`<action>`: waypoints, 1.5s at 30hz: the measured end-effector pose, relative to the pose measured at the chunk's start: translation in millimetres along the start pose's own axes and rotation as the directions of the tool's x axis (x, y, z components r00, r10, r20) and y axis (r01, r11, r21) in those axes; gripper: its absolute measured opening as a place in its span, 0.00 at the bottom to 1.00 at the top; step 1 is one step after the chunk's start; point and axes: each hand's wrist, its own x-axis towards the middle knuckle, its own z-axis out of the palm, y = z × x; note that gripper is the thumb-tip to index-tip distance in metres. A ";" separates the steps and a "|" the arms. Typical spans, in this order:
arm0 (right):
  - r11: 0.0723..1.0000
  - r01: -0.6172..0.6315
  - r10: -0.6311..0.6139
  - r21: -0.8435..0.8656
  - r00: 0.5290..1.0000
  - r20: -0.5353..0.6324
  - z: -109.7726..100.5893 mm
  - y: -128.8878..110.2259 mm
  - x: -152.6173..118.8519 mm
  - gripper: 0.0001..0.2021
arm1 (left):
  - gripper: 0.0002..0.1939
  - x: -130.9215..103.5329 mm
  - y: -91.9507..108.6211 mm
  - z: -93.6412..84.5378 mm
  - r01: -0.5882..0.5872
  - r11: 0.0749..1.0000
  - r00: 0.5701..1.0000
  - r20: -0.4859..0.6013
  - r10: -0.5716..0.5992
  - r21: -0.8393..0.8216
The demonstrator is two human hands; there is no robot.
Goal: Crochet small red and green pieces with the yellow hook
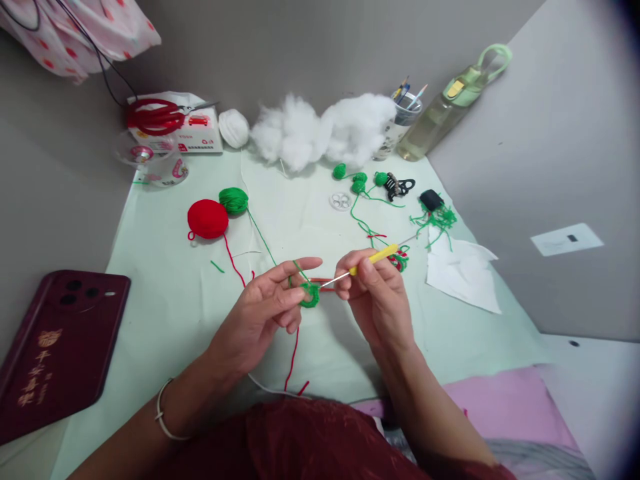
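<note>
Between thumb and fingers, my left hand (270,298) pinches a small green crocheted piece (311,295), its index finger stretched out with green yarn over it. My right hand (376,293) grips a yellow-handled crochet hook (375,259), whose metal tip points left and touches the edge of the green piece. The yarn runs up to a green ball (233,201), which sits beside a red ball (208,219). Behind the hands lies something with red parts, partly hidden. A red yarn strand (293,360) hangs below the green piece.
White stuffing (295,133), a pen cup (400,127) and a bottle (440,113) line the back. Red scissors (156,117) rest on a box at the back left. Small green pieces (358,183) and white paper (463,273) lie right; a dark red phone-like case (75,340) lies left.
</note>
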 end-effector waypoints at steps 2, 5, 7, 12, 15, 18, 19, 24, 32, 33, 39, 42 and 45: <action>0.997 0.050 -0.046 -0.051 0.996 0.070 0.2 2.3 -2.8 0.10 | 0.17 -0.2 -3.0 1.9 -0.063 0.995 0.997 -0.034 0.066 0.081; 0.969 0.175 -0.150 -0.173 0.978 0.146 0.5 4.4 -7.0 0.07 | 0.18 -0.5 -5.7 3.4 -0.082 0.982 0.994 -0.061 0.094 0.173; 0.948 0.226 -0.192 -0.223 0.967 0.166 1.3 3.6 -8.9 0.07 | 0.19 -0.3 -5.5 3.5 -0.063 0.978 0.995 -0.070 0.078 0.197; 0.911 0.281 -0.247 -0.300 0.958 0.146 5.9 -0.3 -11.0 0.06 | 0.17 1.6 -4.1 4.5 -0.066 0.972 0.994 -0.071 0.084 0.227; 0.937 0.246 -0.224 -0.248 0.968 0.115 5.6 2.0 -10.5 0.06 | 0.21 2.5 -6.8 4.8 -0.069 0.975 0.994 -0.069 0.086 0.213; 0.978 0.147 -0.134 -0.148 0.986 0.096 1.8 6.5 -8.6 0.07 | 0.22 2.6 -9.7 3.3 -0.057 0.978 0.997 -0.040 0.066 0.202; 0.985 0.119 -0.108 -0.126 0.990 0.091 0.6 7.7 -7.9 0.08 | 0.22 2.3 -10.1 2.8 -0.057 0.978 0.998 -0.029 0.064 0.200; 0.992 0.107 -0.099 -0.071 0.989 0.113 -1.3 9.4 -6.5 0.06 | 0.18 -0.4 -6.7 2.0 -0.066 0.971 0.993 -0.077 0.086 0.230; 0.995 0.093 -0.090 -0.044 0.993 0.074 0.8 7.5 -7.1 0.06 | 0.17 1.2 -2.9 1.0 -0.087 0.963 0.992 -0.067 0.107 0.254; 0.995 0.091 -0.088 -0.036 0.993 0.077 1.4 6.9 -6.7 0.06 | 0.18 1.6 -2.9 1.0 -0.084 0.968 0.993 -0.059 0.100 0.235; 0.985 -0.054 0.025 0.162 0.985 0.171 3.6 3.7 -3.2 0.10 | 0.16 -0.1 -2.9 1.5 -0.080 0.982 0.995 -0.044 0.088 0.173; 0.980 -0.090 0.050 0.178 0.974 0.219 -0.1 2.4 -2.9 0.10 | 0.16 -1.5 -3.5 0.4 -0.074 0.984 0.996 -0.044 0.082 0.164; 0.997 0.035 -0.046 0.062 0.981 0.187 -4.6 -1.7 -4.7 0.08 | 0.17 -2.2 -3.4 -0.7 -0.085 0.975 0.993 -0.061 0.100 0.204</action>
